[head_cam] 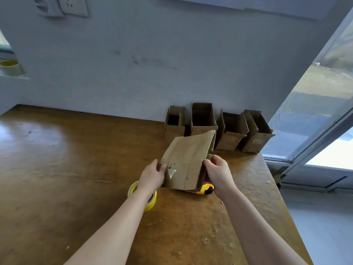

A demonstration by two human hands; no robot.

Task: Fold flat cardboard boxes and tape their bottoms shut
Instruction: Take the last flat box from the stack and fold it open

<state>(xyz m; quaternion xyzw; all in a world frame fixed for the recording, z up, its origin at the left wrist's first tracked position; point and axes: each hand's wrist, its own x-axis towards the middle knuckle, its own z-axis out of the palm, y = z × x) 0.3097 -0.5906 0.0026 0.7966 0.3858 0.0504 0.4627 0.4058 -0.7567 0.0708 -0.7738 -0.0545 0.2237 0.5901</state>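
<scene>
Folding, judged at its very start: flat cardboard box held up off the surface between both grips, not yet opened into a tube, old shiny tape showing on the panel nearest the left grip. Left grip pinching the near left edge, thumb on the upper face, fingers mostly hidden behind. Right grip curled round the near right edge, with the doubled layers seen end-on there, thumb on top, fingers tucked underneath. Both forearms stretched forward, bare, wrists about level; box tilted, far edge raised and away from the grips. Next, most likely: press the two held edges toward each other to pop the sides square, then turn in the bottom flaps and keep them flat. Calls for one grip freed to fetch the yellow tape roll, lying on the surface just under the left wrist and partly covered by that forearm. Just beneath the right grip and under the near corner of the box, yellow-and-black tool, perhaps a cutter but too hidden to name. Beyond both grips, against the wall, four opened boxes standing in a row, mouths up; bottoms out of sight, so taped or not impossible to tell.
</scene>
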